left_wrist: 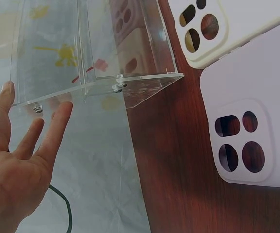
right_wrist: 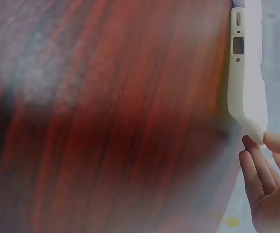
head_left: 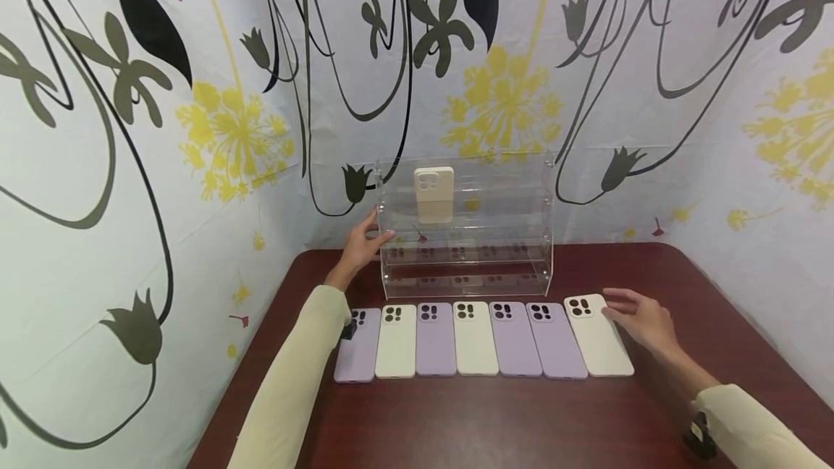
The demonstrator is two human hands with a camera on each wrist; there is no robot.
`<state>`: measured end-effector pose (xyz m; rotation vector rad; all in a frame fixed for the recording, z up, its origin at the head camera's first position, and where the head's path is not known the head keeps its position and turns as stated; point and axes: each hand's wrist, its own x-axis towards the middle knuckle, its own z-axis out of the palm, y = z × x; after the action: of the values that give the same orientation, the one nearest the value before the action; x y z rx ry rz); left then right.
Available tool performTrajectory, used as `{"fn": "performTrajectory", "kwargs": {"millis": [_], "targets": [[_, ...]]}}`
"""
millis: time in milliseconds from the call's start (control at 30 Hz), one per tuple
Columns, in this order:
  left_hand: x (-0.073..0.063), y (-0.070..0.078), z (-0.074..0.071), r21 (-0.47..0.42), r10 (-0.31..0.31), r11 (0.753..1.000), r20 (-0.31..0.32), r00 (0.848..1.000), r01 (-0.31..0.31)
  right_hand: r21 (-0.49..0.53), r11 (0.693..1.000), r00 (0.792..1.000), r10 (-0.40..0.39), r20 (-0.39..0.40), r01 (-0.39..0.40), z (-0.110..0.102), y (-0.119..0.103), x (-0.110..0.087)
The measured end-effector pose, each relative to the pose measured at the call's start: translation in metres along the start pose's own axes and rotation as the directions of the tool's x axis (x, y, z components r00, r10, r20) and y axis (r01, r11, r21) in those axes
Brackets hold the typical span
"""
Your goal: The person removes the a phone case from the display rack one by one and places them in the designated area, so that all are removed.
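A row of phone cases, some lavender and some white, lies below a clear acrylic display rack (head_left: 466, 288) in the head view. My right hand (head_left: 645, 320) pinches the edge of the white phone case (head_left: 599, 339) at the row's right end; in the right wrist view thumb and fingers (right_wrist: 259, 170) meet at that case's corner. At the rack's left side is my left hand (head_left: 357, 248), its fingers extended along the outer face of the side panel. The left wrist view shows the thumb (left_wrist: 6, 94) by the panel's edge. One cream phone case (head_left: 434, 195) stands high in the rack.
Beneath everything is a dark red wooden table (head_left: 456, 418) with rounded back corners. A cloth (head_left: 704, 165) printed with flowers and stems hangs close behind and on both sides. The leftmost lavender case (head_left: 357, 357) lies beside the left sleeve (head_left: 293, 375).
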<state>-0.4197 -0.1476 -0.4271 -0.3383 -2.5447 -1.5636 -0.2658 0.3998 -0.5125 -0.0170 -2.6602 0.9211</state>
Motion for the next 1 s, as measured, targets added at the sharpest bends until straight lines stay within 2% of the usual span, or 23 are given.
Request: {"fn": "performTrajectory", "kwargs": {"millis": [400,567,800,1000], "targets": [[0.003,-0.002,0.001,0.026,0.007,1.0,-0.01,1.0,-0.007,-0.039,0.999,1.0,0.009,-0.02,-0.01,0.002,0.003,-0.003],[0.002,-0.002,0.001,0.011,-0.002,1.0,-0.007,1.0,0.002,-0.042,0.999,1.0,0.016,0.004,-0.015,0.001,0.001,-0.003],[0.0,-0.002,-0.001,0.01,0.002,1.0,-0.007,1.0,-0.002,-0.055,0.996,0.998,-0.065,-0.025,0.063,-0.004,-0.007,0.007],[-0.001,-0.001,0.0,0.01,0.009,1.0,-0.004,1.0,-0.009,-0.042,0.992,0.992,-0.124,-0.033,0.123,-0.007,-0.025,0.023]]}}
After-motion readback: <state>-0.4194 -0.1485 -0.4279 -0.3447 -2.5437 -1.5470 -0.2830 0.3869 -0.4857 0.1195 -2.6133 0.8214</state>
